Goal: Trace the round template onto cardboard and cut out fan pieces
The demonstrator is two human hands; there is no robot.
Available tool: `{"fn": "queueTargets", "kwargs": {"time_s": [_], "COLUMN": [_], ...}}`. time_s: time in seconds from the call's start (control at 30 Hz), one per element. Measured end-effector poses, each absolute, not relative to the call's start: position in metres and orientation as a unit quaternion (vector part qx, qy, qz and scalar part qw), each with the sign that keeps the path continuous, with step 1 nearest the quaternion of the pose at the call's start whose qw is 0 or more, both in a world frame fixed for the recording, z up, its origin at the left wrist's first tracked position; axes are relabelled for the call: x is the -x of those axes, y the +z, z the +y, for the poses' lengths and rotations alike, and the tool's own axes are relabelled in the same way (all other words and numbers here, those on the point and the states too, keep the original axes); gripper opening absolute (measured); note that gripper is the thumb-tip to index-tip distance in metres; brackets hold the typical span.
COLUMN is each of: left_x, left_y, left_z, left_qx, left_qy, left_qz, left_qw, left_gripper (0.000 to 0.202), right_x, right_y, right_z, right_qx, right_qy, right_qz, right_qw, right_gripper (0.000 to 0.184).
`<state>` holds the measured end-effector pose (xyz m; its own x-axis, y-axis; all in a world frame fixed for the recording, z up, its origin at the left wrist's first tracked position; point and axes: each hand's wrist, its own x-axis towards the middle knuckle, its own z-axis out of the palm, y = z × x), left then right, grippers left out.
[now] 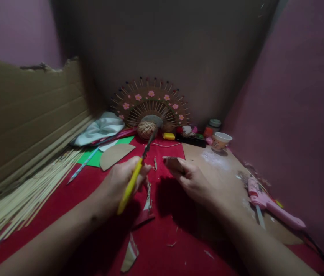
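My left hand [123,182] is closed around a yellow-handled cutter [131,182] whose dark blade points up and away toward the ball of twine. My right hand [193,180] pinches a small brown cardboard piece [173,163], held just right of the blade tip. Both hands hover over the red cloth [164,245]. Cardboard scraps [147,199] lie beneath and in front of my left hand.
A decorated stick fan [150,101] stands at the back with a twine ball [146,129]. Bamboo sticks [20,191] and a cardboard sheet [20,115] lie left. A pink glue gun [268,203], paper cup [221,141], jars, green paper [92,157] and white cloth [101,128] surround the work area.
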<state>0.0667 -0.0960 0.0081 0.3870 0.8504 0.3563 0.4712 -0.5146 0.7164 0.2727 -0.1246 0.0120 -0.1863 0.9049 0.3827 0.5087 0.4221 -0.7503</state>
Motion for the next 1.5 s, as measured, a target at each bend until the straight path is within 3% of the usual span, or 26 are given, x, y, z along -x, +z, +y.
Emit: {"fn": "queueTargets", "kwargs": {"time_s": [0.13,0.23,0.33,0.43,0.57,0.7,0.77,1.13,1.5], "left_x": [-0.078,-0.084,-0.085,-0.082,-0.076,-0.071,-0.069,-0.066,-0.075], "left_y": [0.006,0.006,0.011,0.02,0.026,0.019,0.013,0.013,0.021], "left_z": [-0.097,-0.101,-0.106,-0.106,-0.098,-0.09,-0.087,-0.091,-0.095], "left_qx": [-0.638,-0.604,-0.594,-0.613,-0.615,-0.616,-0.608,-0.586,-0.609], "left_qy": [0.381,0.382,0.382,0.372,0.374,0.389,0.408,0.416,0.395], "left_qz": [0.393,0.366,0.389,0.408,0.426,0.386,0.36,0.311,0.389], "left_qw": [0.542,0.596,0.591,0.565,0.548,0.566,0.578,0.622,0.568], "left_gripper": [0.038,0.034,0.031,0.024,0.018,0.018,0.018,0.015,0.019], "right_x": [-0.269,-0.263,-0.258,-0.257,-0.264,-0.271,-0.273,-0.272,-0.273], "right_y": [0.0,-0.004,-0.003,0.0,0.007,0.014,0.017,0.018,0.014], "right_z": [-0.124,-0.128,-0.133,-0.136,-0.134,-0.129,-0.128,-0.128,-0.128], "right_qx": [0.47,0.482,0.503,0.506,0.5,0.479,0.451,0.435,0.402], "right_qy": [-0.052,-0.149,-0.172,-0.093,0.15,0.433,0.498,0.53,0.623], "right_qz": [-0.811,-0.817,-0.809,-0.816,-0.786,-0.631,-0.583,-0.533,-0.47], "right_qw": [0.344,0.28,0.251,0.262,0.332,0.432,0.458,0.495,0.479], "right_gripper": [0.053,0.052,0.05,0.059,0.078,0.055,0.045,0.038,0.039]}}
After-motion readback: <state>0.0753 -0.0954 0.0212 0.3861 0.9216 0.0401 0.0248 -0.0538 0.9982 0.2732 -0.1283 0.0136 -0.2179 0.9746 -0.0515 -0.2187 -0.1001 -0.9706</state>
